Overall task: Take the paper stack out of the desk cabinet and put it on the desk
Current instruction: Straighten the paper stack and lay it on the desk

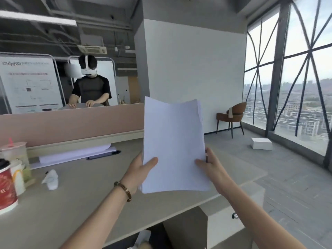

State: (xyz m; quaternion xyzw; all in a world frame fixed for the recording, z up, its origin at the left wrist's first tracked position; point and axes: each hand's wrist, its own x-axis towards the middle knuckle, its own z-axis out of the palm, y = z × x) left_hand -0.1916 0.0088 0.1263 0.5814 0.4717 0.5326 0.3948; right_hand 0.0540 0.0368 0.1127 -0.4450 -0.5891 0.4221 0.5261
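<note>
- Left hand [142, 169] grips the paper stack [173, 144] at its lower left edge: thumb lies across the front sheet, fingers are hidden behind. A beaded bracelet [123, 190] sits on that wrist.
- Paper stack: plain white, many sheets, blank on the side facing the camera. Held up in the air above the near right part of the desk [71, 203], clear of its surface.
- Stack appearance: sheet edges are slightly fanned along the right side and at the lower left corner, so the pile is not squared. Top edge bows, with a shallow dip near the middle; top left corner rises highest.
- Orientation: long axis runs close to vertical, leaning a little, the top nearer the left than the bottom. Broad face is turned toward the camera; short edges are at top and bottom.
- Right hand [212, 168] clasps the stack's lower right edge, thumb on the front face, fingers wrapped behind the fanned edge.
- Both forearms reach up from the bottom of the view, one to each side of the stack.
- Elsewhere on the desk, at left: a red paper cup [7, 191], a crumpled tissue [51, 179], and flat sheets [75, 155] beside a dark pen [103, 155] near the partition [71, 121].
- Desk cabinet [224, 225] stands under the desk's right end, below the right forearm.
</note>
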